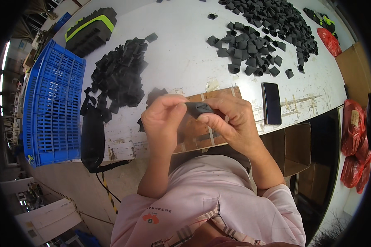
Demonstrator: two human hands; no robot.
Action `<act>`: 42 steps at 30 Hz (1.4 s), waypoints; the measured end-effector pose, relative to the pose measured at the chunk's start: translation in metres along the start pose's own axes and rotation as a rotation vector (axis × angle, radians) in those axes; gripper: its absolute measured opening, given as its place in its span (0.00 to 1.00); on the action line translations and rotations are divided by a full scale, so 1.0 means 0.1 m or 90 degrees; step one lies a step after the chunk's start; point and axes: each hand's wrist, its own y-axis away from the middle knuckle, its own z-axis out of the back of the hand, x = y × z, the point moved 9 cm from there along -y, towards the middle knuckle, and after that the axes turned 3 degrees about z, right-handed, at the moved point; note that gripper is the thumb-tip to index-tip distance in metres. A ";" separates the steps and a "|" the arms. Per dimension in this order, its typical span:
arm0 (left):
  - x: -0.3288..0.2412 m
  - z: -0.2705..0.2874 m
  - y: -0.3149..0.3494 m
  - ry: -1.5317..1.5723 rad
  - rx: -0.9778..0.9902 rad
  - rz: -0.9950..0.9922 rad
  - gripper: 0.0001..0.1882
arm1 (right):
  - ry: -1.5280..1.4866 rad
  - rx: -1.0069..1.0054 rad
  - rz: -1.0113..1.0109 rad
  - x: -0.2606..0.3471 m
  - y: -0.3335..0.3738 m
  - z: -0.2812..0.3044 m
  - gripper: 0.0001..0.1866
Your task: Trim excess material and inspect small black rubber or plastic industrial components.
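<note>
Over the front edge of the white table point(181, 61), my two hands hold one small dark grey fabric piece point(198, 108). My left hand point(160, 119) pinches its left end between thumb and fingers. The other end is gripped by my right hand point(235, 121), the thumb lying along the near side; the piece looks folded or tube-like there. Below the hands lies a brown board point(193, 133) with strips of tape. A heap of flat dark pieces point(121, 74) spreads to the left, with a few more point(156, 94) just behind my left hand. Short open tubes point(251, 49) of similar material lie scattered at the far right.
A blue plastic crate point(53, 107) stands at the left edge, beside a black pouch point(92, 138) with a strap. Dark stacked pieces with a lime band point(92, 31) sit far left. A phone point(271, 103) lies right of my hands. Red plastic bags point(354, 136) hang right, near cardboard point(354, 68).
</note>
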 end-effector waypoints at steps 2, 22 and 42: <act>-0.02 0.02 0.01 -0.018 0.040 -0.058 0.03 | 0.050 -0.014 0.018 0.01 0.00 -0.01 0.08; 0.12 0.10 0.08 0.024 -0.004 -0.113 0.05 | 0.205 -0.091 0.221 0.04 0.08 -0.13 0.09; -0.16 -0.17 0.02 -0.260 0.141 -0.205 0.06 | 0.210 -0.101 0.236 0.05 0.10 -0.12 0.10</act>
